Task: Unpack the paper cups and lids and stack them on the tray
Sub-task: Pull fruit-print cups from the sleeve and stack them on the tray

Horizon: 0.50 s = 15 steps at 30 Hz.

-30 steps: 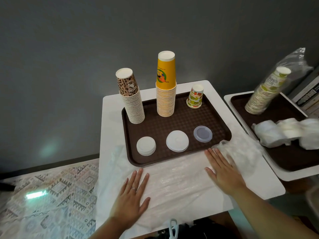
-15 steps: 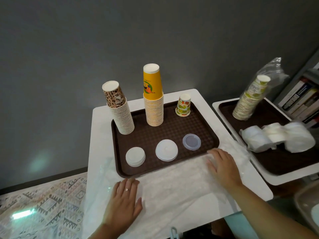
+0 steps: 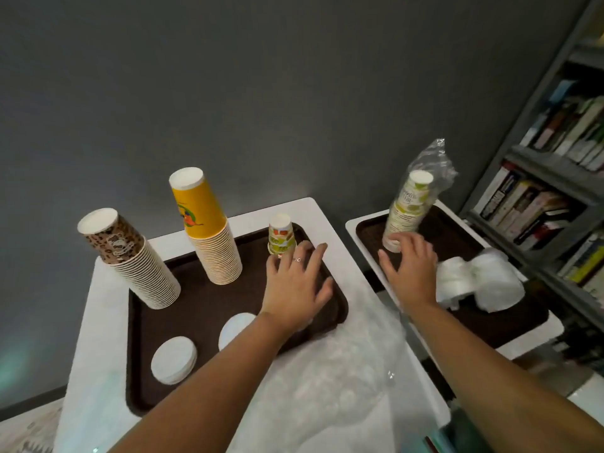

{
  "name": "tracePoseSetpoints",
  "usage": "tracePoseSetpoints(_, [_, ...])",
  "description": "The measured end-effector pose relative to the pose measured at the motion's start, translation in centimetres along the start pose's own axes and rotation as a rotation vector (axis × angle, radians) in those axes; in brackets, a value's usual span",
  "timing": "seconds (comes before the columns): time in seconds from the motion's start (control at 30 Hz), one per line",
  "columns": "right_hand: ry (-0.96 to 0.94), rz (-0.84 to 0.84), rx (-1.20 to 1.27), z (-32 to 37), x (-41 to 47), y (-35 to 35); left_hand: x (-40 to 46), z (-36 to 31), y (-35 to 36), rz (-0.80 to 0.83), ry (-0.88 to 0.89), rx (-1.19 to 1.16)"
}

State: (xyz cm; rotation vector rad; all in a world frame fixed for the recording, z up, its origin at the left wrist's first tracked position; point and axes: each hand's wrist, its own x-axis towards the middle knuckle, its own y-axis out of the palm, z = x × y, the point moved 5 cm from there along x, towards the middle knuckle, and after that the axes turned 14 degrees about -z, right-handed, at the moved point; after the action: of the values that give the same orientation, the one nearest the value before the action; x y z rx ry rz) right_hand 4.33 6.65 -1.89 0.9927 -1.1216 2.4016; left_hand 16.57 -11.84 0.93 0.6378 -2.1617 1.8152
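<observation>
You are looking down at two white tables with rounded corners set side by side against a plain grey wall (image 3: 228, 76), a narrow gap between them, and a grey bookshelf (image 3: 552, 178) packed with books rising at the right. The near table (image 3: 108, 371) carries a dark brown tray (image 3: 137, 371) with a pebbled surface and a raised rim; crinkled clear plastic wrap (image 3: 343, 387) lies over the table's front edge, just beside the tray. On that tray stand three upside-down stacks of ribbed paper cups: a leopard-print stack (image 3: 130, 259) leaning at the back left, a taller yellow stack (image 3: 207, 227) beside it, and a short green-and-orange stack (image 3: 281, 237) at the back right. Two flat piles of round white lids (image 3: 173, 359) sit near the front rim, the second partly hidden by your forearm. Your left hand (image 3: 295, 282) is spread flat and open over the tray's right side, fingertips close to the short stack. Your right hand (image 3: 410, 266) reaches over the second brown tray (image 3: 510, 325) on the far table, fingers loosely curved and parted just in front of the base of a green-printed cup stack (image 3: 408, 210) that is partly sleeved in clear film; whether they touch it you cannot tell. Bagged white lids (image 3: 480, 282) lie just to its right.
</observation>
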Motion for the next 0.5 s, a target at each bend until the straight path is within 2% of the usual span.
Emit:
tracePoseSetpoints(0.1, [0.104, 0.04, -0.058, -3.9, 2.2, 0.9, 4.9, -3.3, 1.8, 0.044, 0.009, -0.041])
tracePoseSetpoints(0.33, [0.323, 0.275, -0.213, -11.4, 5.5, 4.9, 14.9, -8.7, 6.4, 0.05, -0.05, -0.162])
tracePoseSetpoints(0.5, [0.38, 0.293, -0.14, -14.1, 8.2, 7.8, 19.9, -11.2, 10.3, 0.079, -0.078, -0.28])
